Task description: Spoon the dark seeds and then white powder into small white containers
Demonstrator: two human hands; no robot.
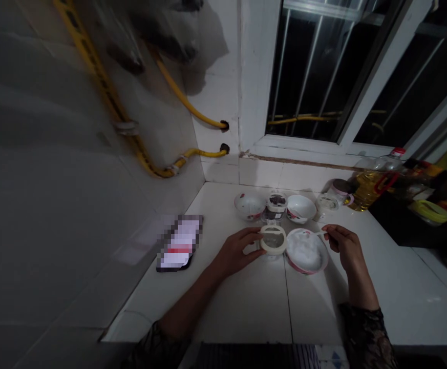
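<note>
My left hand (pixel 242 249) pinches the near-left edge of a small clear seasoning jar (pixel 273 241) with a white rim, thumb and fingers around its side. To its right stands a white bowl (pixel 310 268) with a pink-red outside, holding a heap of white powder or grains (pixel 303 248). Between the thumb and fingers of my right hand (pixel 344 245) is the white handle of a spoon (pixel 320 233). It reaches over the bowl's right rim, and the spoon's head cannot be made out against the white contents.
Behind are two white bowls (pixel 249 206) (pixel 302 209) and a clear jar with dark contents (pixel 277 205). A glass jar (pixel 327 201), an oil bottle (pixel 365 187) and a dark seasoning rack (pixel 392 218) stand right. A phone (pixel 180 243) lies left, below a yellow hose (pixel 146 159).
</note>
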